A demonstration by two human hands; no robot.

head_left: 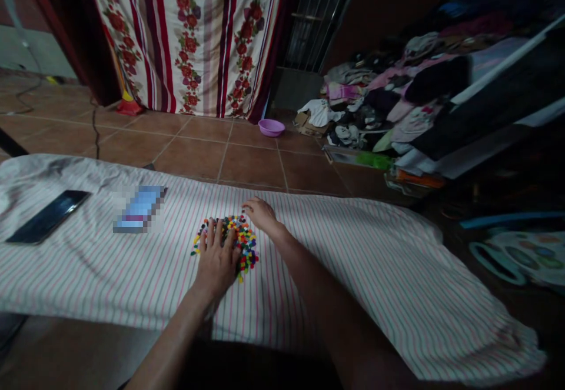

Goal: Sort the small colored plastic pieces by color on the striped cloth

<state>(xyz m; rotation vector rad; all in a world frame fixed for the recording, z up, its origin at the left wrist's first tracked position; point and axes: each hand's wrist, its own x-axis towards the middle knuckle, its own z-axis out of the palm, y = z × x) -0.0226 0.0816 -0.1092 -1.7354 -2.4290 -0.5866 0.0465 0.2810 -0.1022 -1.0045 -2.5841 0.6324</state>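
A pile of tiny multicoloured pieces (248, 243), perhaps beads or small blocks, lies on a striped cloth (353, 272). Over the pile's left part rests my left hand (217, 260), palm down with its fingers spread, covering some of the pieces. At the far right edge of the pile is my right hand (262, 215), its fingers bent and close together. A small dark piece (243, 210) shows at the right fingertips and seems to be pinched there. The exact kind of the pieces is too small to make out.
A dark phone or tablet (48, 216) and a blurred-out bright screen (140, 209) lie to the left on the cloth. Beyond, a purple basin (271, 127) stands on the tiled floor (198, 146) by a flowered curtain (189, 37). Clothes (397, 96) are heaped at the right.
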